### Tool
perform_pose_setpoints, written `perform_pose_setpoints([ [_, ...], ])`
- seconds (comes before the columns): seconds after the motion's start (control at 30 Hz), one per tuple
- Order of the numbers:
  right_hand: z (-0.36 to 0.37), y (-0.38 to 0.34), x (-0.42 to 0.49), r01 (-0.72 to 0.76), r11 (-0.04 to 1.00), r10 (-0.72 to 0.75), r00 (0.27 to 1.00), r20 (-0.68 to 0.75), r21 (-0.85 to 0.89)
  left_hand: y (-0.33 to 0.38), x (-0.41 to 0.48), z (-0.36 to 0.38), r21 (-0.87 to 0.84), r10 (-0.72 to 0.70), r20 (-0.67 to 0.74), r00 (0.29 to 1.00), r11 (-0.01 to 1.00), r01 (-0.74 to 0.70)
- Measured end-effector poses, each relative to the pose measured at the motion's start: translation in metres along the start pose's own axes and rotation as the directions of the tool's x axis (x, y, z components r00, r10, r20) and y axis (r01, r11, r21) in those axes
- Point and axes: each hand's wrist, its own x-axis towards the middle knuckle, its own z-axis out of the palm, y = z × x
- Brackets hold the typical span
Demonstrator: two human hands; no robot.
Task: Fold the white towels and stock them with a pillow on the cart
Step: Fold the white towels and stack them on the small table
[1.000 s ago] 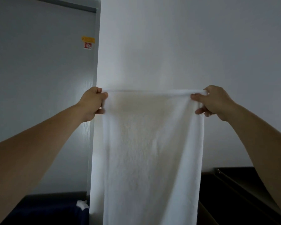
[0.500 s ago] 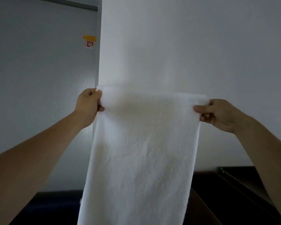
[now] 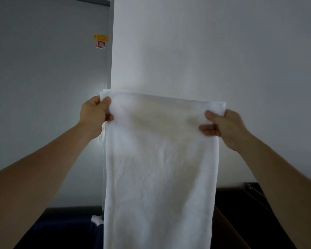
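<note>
The left hand (image 3: 94,115) pinches the white towel (image 3: 160,168) at its upper left corner, thumb over curled fingers. The right hand (image 3: 224,127) clamps the upper right corner. Between the 2 hands the top edge stretches; below them the towel hangs before a white wall (image 3: 223,51). Left of the left hand stands a grey door (image 3: 43,87).

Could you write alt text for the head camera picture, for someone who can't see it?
A person's left hand and right hand each pinch a top corner of a white towel, which hangs down flat before a pale wall. A grey door with two small stickers stands at left.
</note>
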Motion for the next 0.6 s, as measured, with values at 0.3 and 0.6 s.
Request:
perform_pose_setpoints([
  [0.3, -0.009, 0.023, 0.003, -0.059, 0.998, 0.059, 0.997, -0.043, -0.005, -0.020, -0.003, -0.006, 0.030, -0.169, 0.153, 0.974, 0.986, 0.167],
  [0.6, -0.008, 0.057, 0.043, -0.059, 0.998, 0.059, 0.994, -0.093, 0.003, -0.047, 0.016, 0.041, 0.134, -0.184, 0.032, 0.982, 0.975, 0.178],
])
